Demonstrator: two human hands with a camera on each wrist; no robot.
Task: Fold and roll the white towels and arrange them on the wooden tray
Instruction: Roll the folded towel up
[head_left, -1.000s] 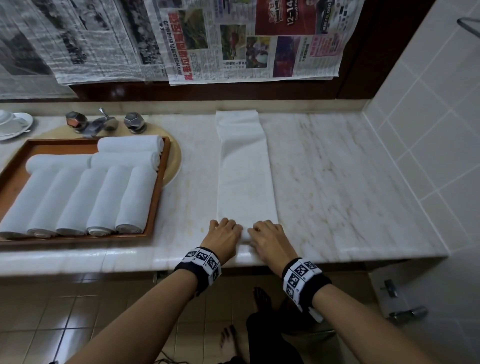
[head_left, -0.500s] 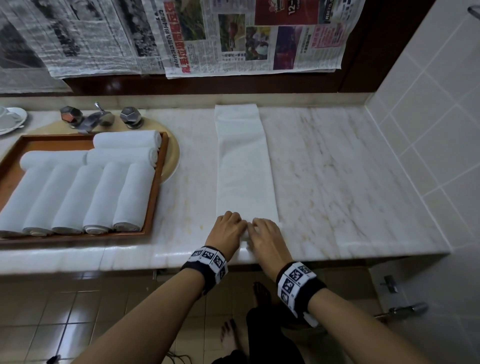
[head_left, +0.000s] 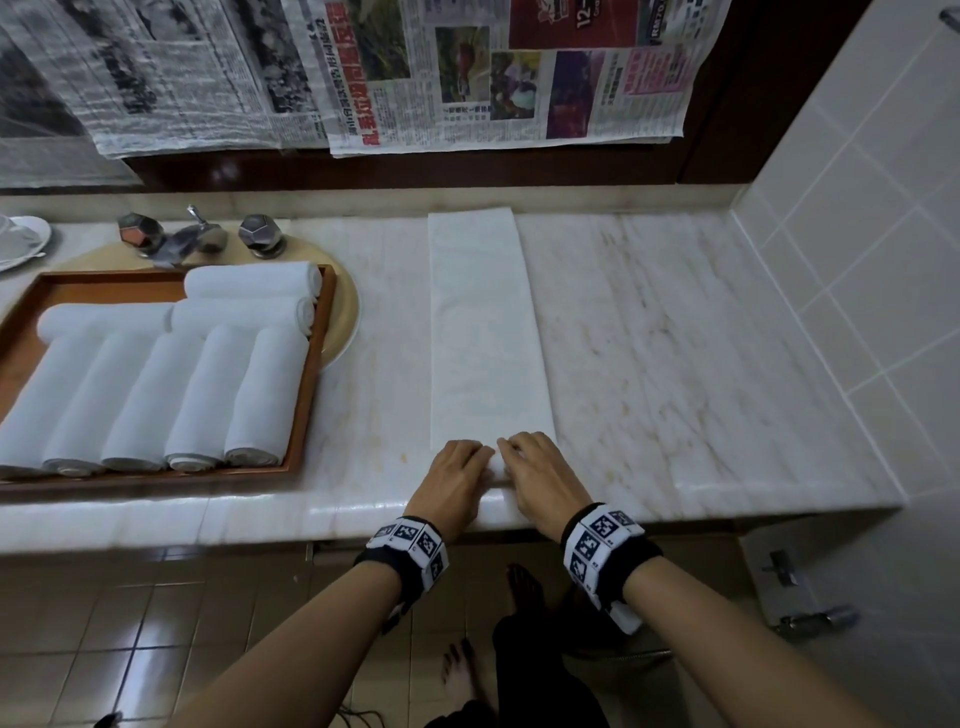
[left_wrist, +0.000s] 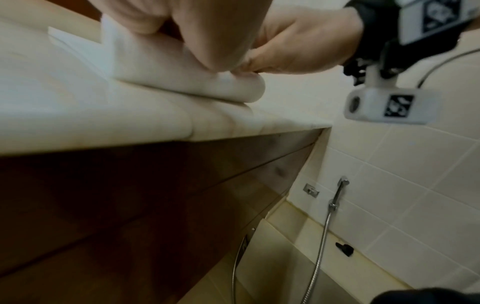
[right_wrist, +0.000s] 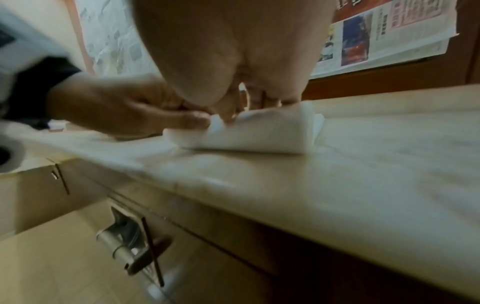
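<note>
A long folded white towel (head_left: 483, 332) lies on the marble counter, stretching away from me. Its near end is rolled up (left_wrist: 187, 76) (right_wrist: 257, 133). My left hand (head_left: 460, 467) and right hand (head_left: 530, 467) sit side by side on that roll, fingers curled over it and gripping it. The wooden tray (head_left: 311, 374) stands at the left, holding several rolled white towels (head_left: 208, 395) in a row with more laid crosswise behind.
A tap with two handles (head_left: 200, 239) and a round beige mat lie behind the tray. A white dish (head_left: 23, 241) sits far left. Newspapers (head_left: 467, 73) hang on the back wall. A tiled wall (head_left: 857, 260) bounds the counter on the right.
Both hands have moved a little forward along the counter, turning the towel's near end into a slightly thicker roll. The flat part looks shorter.
</note>
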